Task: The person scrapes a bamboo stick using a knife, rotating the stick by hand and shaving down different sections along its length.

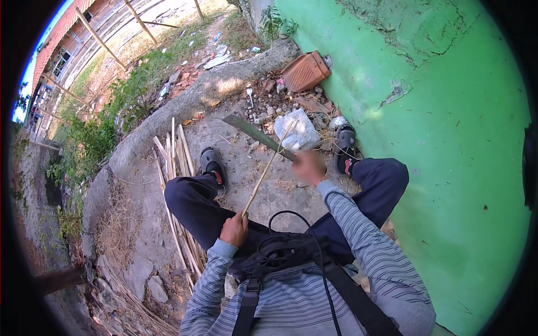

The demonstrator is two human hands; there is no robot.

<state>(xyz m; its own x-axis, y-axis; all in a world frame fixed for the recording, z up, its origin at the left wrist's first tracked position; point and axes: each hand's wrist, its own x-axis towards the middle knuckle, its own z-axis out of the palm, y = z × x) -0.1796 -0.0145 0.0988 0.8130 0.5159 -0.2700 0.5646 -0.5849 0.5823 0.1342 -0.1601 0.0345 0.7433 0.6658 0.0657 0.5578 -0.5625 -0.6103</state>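
My left hand (234, 229) is closed round the lower end of a thin bamboo strip (262, 180), which slants up and away between my legs. In my right hand (309, 167) is a machete (255, 133), its long dark blade pointing to the far left. The blade crosses the strip near its upper part, and a thin curl of fibre shows at the crossing. My right hand's fingers are blurred, but they wrap round the handle end, which they hide. Below the blade lies the concrete ground (269, 207).
A pile of split bamboo strips (180, 154) lies beside my left leg. Ahead are a white plastic bag (298, 130), rubble and a terracotta roof tile (305, 71). A green wall (448, 168) rises close on my right. A low concrete kerb (168, 106) curves along the left.
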